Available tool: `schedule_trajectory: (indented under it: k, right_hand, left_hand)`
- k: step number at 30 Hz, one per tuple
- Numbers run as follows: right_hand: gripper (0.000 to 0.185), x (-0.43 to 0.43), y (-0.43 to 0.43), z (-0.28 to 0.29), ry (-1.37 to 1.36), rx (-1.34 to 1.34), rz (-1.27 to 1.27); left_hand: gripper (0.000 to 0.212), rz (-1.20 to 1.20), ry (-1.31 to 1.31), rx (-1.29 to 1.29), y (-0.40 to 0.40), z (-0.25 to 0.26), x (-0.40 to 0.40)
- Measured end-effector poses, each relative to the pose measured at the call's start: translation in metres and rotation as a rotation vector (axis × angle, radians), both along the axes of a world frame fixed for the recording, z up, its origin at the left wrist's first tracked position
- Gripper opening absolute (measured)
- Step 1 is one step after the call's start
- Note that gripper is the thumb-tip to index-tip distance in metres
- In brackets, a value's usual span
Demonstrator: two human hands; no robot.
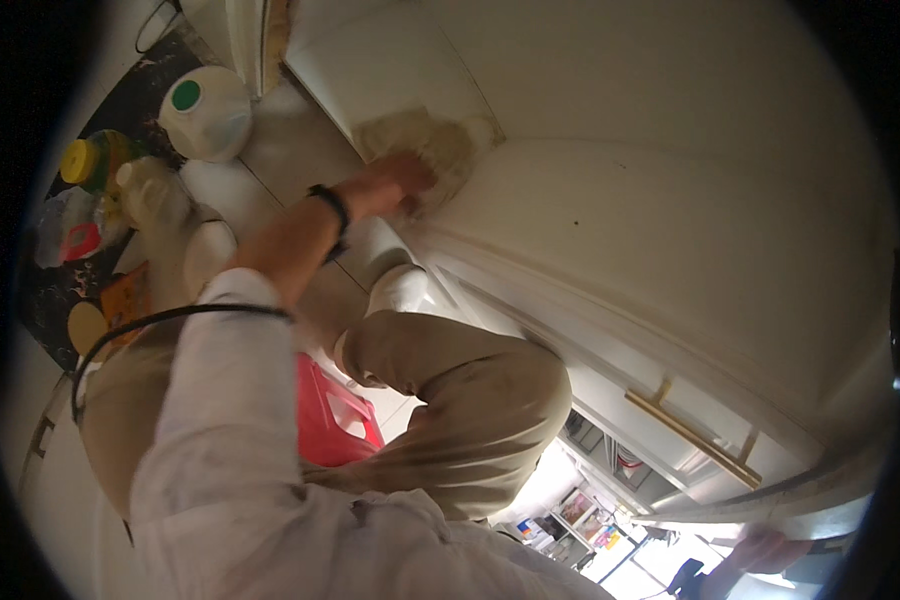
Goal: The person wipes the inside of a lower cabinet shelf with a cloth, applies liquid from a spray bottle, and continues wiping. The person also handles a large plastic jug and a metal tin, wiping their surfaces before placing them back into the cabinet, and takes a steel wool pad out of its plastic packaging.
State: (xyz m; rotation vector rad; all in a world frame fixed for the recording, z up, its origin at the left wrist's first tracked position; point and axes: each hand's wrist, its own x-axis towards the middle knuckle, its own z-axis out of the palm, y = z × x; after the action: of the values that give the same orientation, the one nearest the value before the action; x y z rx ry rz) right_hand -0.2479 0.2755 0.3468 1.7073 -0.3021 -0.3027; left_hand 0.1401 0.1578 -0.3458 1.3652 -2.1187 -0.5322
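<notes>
My left hand (405,184), blurred and with a black band at its wrist, reaches to a white panel (607,210). Its fingers are at a beige-brown patch (427,135) on that panel; whether this is a cloth or a stain I cannot tell, nor whether the hand holds anything. At the bottom right, my right hand (772,551) is at the edge of a pale surface, its fingers partly lost in glare. A dark band or strap shows near its wrist. Left of my left forearm stand a white plastic jug (214,120) with a green cap and a yellow-capped bottle (82,161).
A dark mat or slab (64,289) carries several bottles, an orange packet (126,300) and a clear container with a red part (81,241). A red plastic stool (330,420) is below my legs. A brass-coloured bar handle (694,436) projects at the right. A black cable (172,315) crosses my sleeve.
</notes>
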Motion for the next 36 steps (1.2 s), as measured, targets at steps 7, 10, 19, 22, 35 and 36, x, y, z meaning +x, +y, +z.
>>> schedule_trajectory:
  k: [7,10,19,22,35,36]
  right_hand:
    - [0.035,0.035,-0.015,-0.011,0.159,0.022,-0.015]
    - [0.032,0.008,-0.011,0.0,0.214,-0.055,0.067]
    - [0.037,0.05,-0.027,-0.011,0.231,0.063,0.184]
    - [0.039,0.038,-0.025,-0.006,0.25,0.019,0.213]
    - [0.039,0.076,-0.026,-0.037,0.273,-0.053,0.189]
    - [0.038,0.058,-0.02,-0.027,0.155,-0.039,0.071]
  left_hand:
    - [0.043,0.112,0.093,0.008,-0.017,0.007,-0.018]
    - [0.042,0.018,0.093,0.099,-0.003,-0.001,-0.005]
    - [0.031,0.305,0.047,0.113,-0.06,-0.007,-0.039]
    - [0.035,0.328,0.008,0.132,-0.062,-0.009,-0.014]
    - [0.043,0.177,0.022,-0.07,-0.007,-0.012,0.003]
    - [0.044,0.224,-0.011,0.141,-0.024,0.016,-0.003]
